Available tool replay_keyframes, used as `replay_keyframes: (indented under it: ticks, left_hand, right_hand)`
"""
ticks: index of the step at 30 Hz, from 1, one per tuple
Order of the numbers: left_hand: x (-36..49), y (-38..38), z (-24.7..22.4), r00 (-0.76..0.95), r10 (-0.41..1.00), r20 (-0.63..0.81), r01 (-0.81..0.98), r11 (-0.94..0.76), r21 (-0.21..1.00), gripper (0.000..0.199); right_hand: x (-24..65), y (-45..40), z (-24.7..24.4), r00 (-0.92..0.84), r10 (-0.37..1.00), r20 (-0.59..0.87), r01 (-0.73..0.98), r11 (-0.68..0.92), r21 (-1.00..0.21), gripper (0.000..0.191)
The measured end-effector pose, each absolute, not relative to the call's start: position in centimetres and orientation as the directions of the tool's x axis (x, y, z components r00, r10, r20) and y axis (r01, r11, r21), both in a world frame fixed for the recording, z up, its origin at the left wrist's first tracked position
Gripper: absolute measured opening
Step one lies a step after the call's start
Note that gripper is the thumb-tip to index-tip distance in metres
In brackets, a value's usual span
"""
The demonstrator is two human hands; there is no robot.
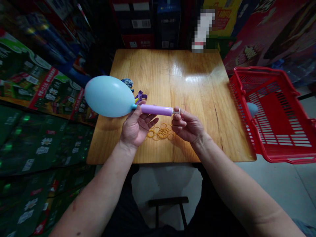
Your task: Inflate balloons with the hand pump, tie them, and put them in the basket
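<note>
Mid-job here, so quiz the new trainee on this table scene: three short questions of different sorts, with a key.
1. True or false: the pale blue balloon is fitted on the nozzle of the lilac hand pump.
2. Which hand, left or right, grips the pump's barrel beside the balloon's neck?
3. Name the small yellow loops scattered on the wooden tabletop.

Key: 1 true; 2 left hand; 3 rubber bands.
</note>
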State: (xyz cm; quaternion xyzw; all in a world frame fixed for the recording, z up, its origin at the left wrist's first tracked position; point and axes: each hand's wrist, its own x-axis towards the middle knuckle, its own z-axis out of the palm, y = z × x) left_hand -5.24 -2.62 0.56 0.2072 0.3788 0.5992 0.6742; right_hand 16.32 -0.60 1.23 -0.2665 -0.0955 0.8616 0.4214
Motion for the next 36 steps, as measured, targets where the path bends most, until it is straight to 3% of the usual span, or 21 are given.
replay_keyframes:
  ticks: [10, 17, 21, 26, 36]
  left_hand:
    - [-7.0, -1.6, 1.3, -0.153, 0.965, -0.213, -0.643, 0.066, 0.763, 0.026]
    - [-5.2, -2.6, 0.7, 0.006, 0.965, -0.263, -0.658, 0.202, 0.726, 0.032]
    - [-5.2, -2.5, 0.9, 0.007, 0.972, -0.235, -0.684, 0.176, 0.708, 0.029]
    - [-6.3, -1.9, 1.4, -0.086, 0.972, -0.221, -0.689, 0.102, 0.717, 0.025]
    - [-5.2, -2.6, 0.7, -0.034, 0.969, -0.246, -0.671, 0.161, 0.724, 0.031]
  right_hand:
    - [17.9, 0.0, 2.2, -0.461, 0.821, -0.336, -0.705, -0.569, -0.424, 0.016]
    - [16.2, -1.1, 1.2, -0.525, 0.781, -0.339, -0.675, -0.625, -0.392, 0.005]
    - [16.7, -0.9, 1.1, -0.539, 0.778, -0.323, -0.688, -0.628, -0.364, 0.004]
    - [18.0, 0.0, 1.9, -0.482, 0.810, -0.333, -0.695, -0.585, -0.418, 0.001]
    - [15.6, -1.3, 0.5, -0.523, 0.788, -0.326, -0.686, -0.616, -0.388, 0.016]
